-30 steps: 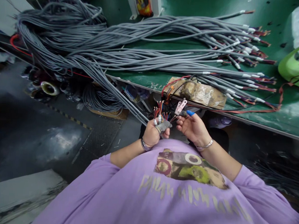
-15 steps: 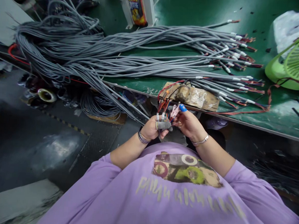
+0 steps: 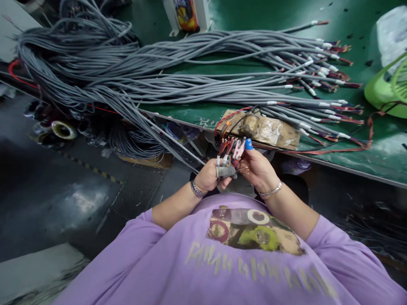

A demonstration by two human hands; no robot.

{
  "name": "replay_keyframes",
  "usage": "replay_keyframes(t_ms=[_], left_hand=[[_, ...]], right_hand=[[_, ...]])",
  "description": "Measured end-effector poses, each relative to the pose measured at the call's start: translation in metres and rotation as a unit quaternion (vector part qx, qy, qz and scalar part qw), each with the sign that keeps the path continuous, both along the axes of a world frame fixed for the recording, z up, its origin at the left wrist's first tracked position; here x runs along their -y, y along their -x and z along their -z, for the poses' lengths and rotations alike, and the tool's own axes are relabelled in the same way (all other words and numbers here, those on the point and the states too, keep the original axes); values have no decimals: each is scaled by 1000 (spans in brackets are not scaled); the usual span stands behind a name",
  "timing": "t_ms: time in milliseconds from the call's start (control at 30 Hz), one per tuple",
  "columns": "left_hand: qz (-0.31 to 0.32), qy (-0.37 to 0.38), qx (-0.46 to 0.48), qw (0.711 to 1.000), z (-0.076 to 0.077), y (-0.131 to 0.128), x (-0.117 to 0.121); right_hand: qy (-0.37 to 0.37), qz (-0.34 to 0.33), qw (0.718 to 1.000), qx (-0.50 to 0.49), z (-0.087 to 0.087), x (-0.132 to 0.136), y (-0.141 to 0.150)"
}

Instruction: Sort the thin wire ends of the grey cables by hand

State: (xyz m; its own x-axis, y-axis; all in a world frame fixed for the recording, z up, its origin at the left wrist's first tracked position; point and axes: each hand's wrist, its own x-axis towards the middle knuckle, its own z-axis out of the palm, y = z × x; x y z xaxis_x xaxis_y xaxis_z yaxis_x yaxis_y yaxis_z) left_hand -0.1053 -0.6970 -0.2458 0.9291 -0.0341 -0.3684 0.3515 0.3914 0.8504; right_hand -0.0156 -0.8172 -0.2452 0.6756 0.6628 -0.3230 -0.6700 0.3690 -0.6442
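Note:
My left hand (image 3: 209,174) is closed around the ends of a few grey cables (image 3: 189,157), its thumb wrapped in a grey cover (image 3: 225,172). Above that hand, white-collared ends fan out into thin coloured wires (image 3: 226,147), mostly red and orange. My right hand (image 3: 260,171), with a blue cover (image 3: 248,144) on one fingertip, pinches thin wires close beside the left. Between the hands stands a pale pink piece like a clip (image 3: 238,150); whether the right fingers grip it too I cannot tell.
A big bundle of grey cables (image 3: 193,90) lies along the green table (image 3: 252,9). At the table's edge sits a taped cardboard block (image 3: 276,132). To the right stands a green fan (image 3: 380,91); a snack packet (image 3: 185,10) is at the back. A cable coil (image 3: 135,144) lies below.
The view has shifted slightly, and both hands appear closer together. They keep their hold on the cables and wires; the right fingers have moved a little.

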Motion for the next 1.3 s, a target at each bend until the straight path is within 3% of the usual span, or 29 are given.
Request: replay_keyframes(t_ms=[500,767,967,1300], left_hand=[[-42,-28,30,998,-10,20,10],[-107,-60,25,992,-16,22,21],[-111,-39,26,993,-18,15,21],[-95,-32,-1,995,-16,12,20]], right_hand=[[-3,-64,997,-53,-4,12,0],[16,-19,999,-36,-7,11,1],[33,18,999,-33,-5,8,-2],[-7,-8,998,-56,4,9,-5]])
